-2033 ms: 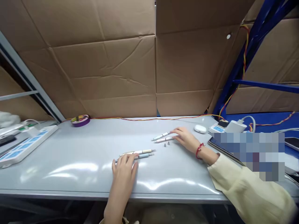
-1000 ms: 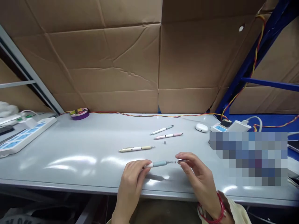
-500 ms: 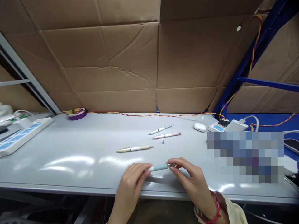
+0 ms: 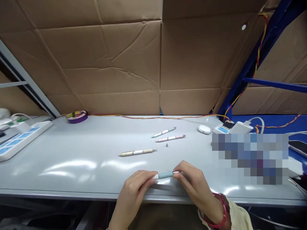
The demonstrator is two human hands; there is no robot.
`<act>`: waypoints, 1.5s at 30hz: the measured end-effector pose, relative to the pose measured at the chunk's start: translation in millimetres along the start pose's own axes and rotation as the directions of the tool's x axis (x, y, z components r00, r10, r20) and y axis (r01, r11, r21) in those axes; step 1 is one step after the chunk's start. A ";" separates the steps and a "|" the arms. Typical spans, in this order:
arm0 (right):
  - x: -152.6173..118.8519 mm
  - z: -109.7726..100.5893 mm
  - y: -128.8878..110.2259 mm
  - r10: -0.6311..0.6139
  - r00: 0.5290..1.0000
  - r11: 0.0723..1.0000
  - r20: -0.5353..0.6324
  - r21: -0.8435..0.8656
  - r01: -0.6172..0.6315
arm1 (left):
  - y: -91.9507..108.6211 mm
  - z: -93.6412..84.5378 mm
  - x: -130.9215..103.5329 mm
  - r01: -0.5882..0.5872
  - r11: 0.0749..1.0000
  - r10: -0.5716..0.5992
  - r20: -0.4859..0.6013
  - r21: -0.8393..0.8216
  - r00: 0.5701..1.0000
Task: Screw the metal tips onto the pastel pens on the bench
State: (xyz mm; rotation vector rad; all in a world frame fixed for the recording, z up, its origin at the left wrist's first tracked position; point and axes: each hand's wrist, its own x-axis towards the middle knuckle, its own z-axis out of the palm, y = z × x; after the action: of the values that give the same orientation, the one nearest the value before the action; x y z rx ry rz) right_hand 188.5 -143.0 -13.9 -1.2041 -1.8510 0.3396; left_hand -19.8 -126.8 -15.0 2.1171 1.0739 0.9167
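Note:
Close to the table's front edge, a blue and white pen (image 4: 165, 175) is held level between my two hands. My left hand (image 4: 135, 189) pinches its white end. The fingers of my right hand (image 4: 193, 182) are closed on the silvery end at the right. Beyond the hands lie a cream and white pen (image 4: 137, 152), a pink and white pen (image 4: 170, 138) and a light blue and white pen (image 4: 164, 132). A tiny grey cone-shaped piece (image 4: 167, 145) rests just in front of the pink pen.
A purple tape roll (image 4: 77, 117) sits at the back left, near a white power strip (image 4: 25, 140). A white earbud case (image 4: 204, 129) and a white charger (image 4: 241, 127) are at the back right, beside a pixelated area. Cardboard (image 4: 115, 64) walls the back.
Both hands still hold the blue and white pen. It has sunk slightly, and my right fingers have shifted a little around its silvery end. The view has moved slightly.

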 end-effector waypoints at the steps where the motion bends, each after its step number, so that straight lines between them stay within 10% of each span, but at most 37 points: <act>1: 0.1 0.4 -0.1 0.002 1.000 1.000 0.022 -0.022 -0.002 | 0.1 -0.3 -0.1 -0.008 1.000 0.008 0.007 -0.003 1.000; 12: -2.6 -1.5 -3.3 -0.082 0.995 0.983 -0.061 0.157 0.090 | 3.0 -5.0 0.1 0.006 0.998 -0.005 0.021 -0.057 1.000; 20: -0.4 2.5 0.6 0.013 0.993 1.000 0.114 0.003 -0.014 | -3.6 -3.5 -2.5 -0.026 0.998 0.026 0.001 -0.062 1.000; 26: -1.3 4.7 0.6 0.072 0.982 0.997 0.174 0.015 -0.076 | -1.4 -5.4 -4.2 0.142 0.965 -0.181 -0.166 -0.222 0.969; 35: -3.0 2.2 -4.3 -0.128 0.973 0.992 0.191 0.022 0.127 | -10.3 5.9 -8.2 -0.165 0.601 -0.273 -0.395 -0.782 0.877; 41: -4.1 0.9 -4.0 -0.171 0.985 0.985 0.002 0.015 0.171 | 11.9 30.3 0.2 -0.262 0.370 -0.243 -0.365 -0.891 0.899; 45: -3.2 -0.1 -7.0 -0.102 0.995 0.994 0.021 0.047 0.101 | 28.1 30.4 11.3 -0.284 0.240 -0.443 -0.365 -0.928 0.819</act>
State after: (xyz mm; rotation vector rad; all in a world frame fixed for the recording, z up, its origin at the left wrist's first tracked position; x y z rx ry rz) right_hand 184.8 -149.2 -11.1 -1.0746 -1.9071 0.3387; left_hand 21.4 -137.1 -8.6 0.6391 0.4937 1.6635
